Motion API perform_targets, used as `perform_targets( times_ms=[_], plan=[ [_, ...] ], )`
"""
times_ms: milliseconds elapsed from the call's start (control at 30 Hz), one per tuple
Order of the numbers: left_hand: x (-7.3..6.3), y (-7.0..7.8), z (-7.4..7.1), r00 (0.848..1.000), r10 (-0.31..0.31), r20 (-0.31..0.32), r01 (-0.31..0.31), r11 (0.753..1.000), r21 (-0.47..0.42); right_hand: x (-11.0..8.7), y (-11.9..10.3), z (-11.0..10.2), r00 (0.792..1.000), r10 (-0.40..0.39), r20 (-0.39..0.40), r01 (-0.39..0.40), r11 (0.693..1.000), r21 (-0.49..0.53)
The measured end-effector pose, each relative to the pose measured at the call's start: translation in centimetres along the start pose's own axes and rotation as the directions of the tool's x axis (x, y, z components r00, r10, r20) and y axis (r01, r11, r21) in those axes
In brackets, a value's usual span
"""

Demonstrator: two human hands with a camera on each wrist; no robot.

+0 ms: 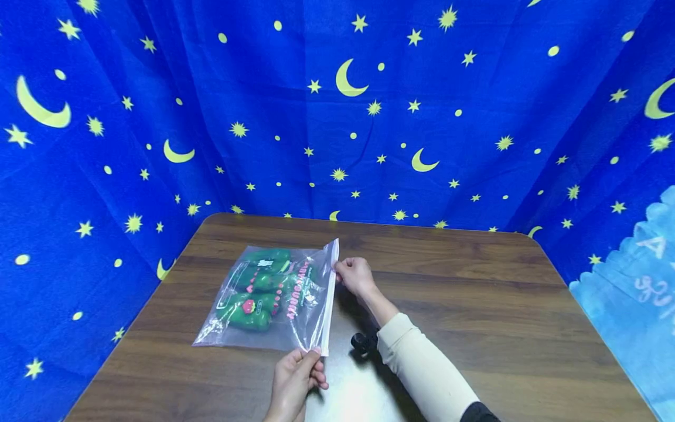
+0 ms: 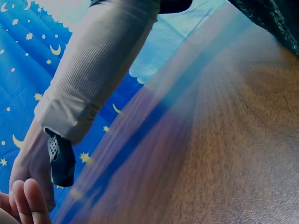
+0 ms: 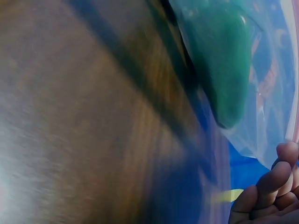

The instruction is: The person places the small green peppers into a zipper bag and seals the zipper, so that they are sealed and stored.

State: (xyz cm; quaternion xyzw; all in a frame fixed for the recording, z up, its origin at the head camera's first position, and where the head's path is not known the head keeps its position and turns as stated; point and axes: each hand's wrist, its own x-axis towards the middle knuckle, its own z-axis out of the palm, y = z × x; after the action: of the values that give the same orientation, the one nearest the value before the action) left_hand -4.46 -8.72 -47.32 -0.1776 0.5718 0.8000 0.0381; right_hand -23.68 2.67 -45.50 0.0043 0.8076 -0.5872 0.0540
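A clear zip bag (image 1: 312, 319) with pink lettering and a strawberry print lies over the wooden table, its white zip strip (image 1: 329, 299) on the right side. Inside are several smooth green things (image 1: 246, 313), one of which looks rounded and tapered (image 3: 224, 70) in the right wrist view. My left hand (image 1: 297, 378) pinches the bag's near corner at the strip's lower end, thumb on top. Farther along the strip, my right hand (image 1: 357, 275) pinches its upper part between thumb and fingers. Only the left fingers (image 2: 32, 200) show in the left wrist view.
The wooden table (image 1: 448, 281) has rounded far corners. Blue curtains (image 1: 295, 105) with yellow moons and stars stand behind it and along the sides. A light blue cloth (image 1: 638, 281) hangs at the right. A small black camera (image 1: 362, 344) sits at my right wrist.
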Motion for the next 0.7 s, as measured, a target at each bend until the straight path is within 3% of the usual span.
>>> perform_targets(
  times_ms=[367, 700],
  plan=[
    [-0.4, -0.1, -0.3, 1.0, 0.003, 0.012, -0.003, 1.0, -0.011, 3.0, -1.0, -0.2, 0.999, 0.037, -0.018, -0.038, 0.998, -0.052],
    [-0.7, -0.4, -0.5, 1.0, 0.002, 0.026, -0.002, 1.0, -0.014, 5.5, -0.8, -1.0, 0.993, 0.113, -0.037, -0.114, 0.993, -0.026]
  ],
)
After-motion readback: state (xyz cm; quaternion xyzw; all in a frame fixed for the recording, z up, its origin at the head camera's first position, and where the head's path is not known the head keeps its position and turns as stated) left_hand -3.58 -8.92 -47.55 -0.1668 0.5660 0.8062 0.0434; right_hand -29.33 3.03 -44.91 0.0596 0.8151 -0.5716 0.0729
